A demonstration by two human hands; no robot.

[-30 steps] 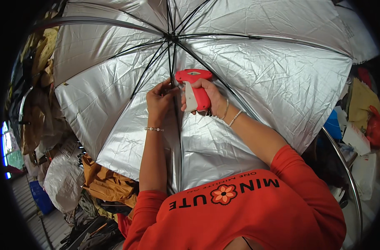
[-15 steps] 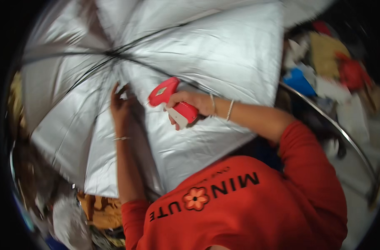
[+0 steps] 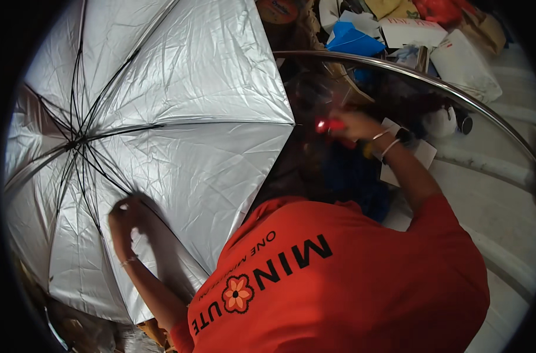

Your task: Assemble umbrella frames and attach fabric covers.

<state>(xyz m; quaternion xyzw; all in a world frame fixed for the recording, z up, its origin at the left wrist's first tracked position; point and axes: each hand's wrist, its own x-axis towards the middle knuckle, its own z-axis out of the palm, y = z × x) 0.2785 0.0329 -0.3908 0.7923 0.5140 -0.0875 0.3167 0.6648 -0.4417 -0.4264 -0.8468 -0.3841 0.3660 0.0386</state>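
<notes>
A large umbrella (image 3: 215, 170) is spread out on the left, its silver inside facing me and its black ribs meeting at a dark hub (image 3: 75, 143). My left hand (image 3: 125, 220) is over the silver cloth, its fingers bent and pinched at one of the black ribs. Beyond the umbrella's right edge, my right hand (image 3: 359, 126) is closed round a red hand-held tool (image 3: 334, 125). That tool is smeared by motion, and its exact kind cannot be made out; the earlier frame showed it red with a white part.
A curved metal rail (image 3: 423, 76) arcs across the right. Behind it lie a blue piece (image 3: 355, 40), a white box (image 3: 412, 32), a white bag (image 3: 465, 65) and a red bundle (image 3: 441, 12). Dark blue cloth (image 3: 356, 182) lies below my right hand.
My right hand has carried the red tool rightward, off the umbrella. My left hand now sits lower at a rib. The view has shifted, so the umbrella appears farther left.
</notes>
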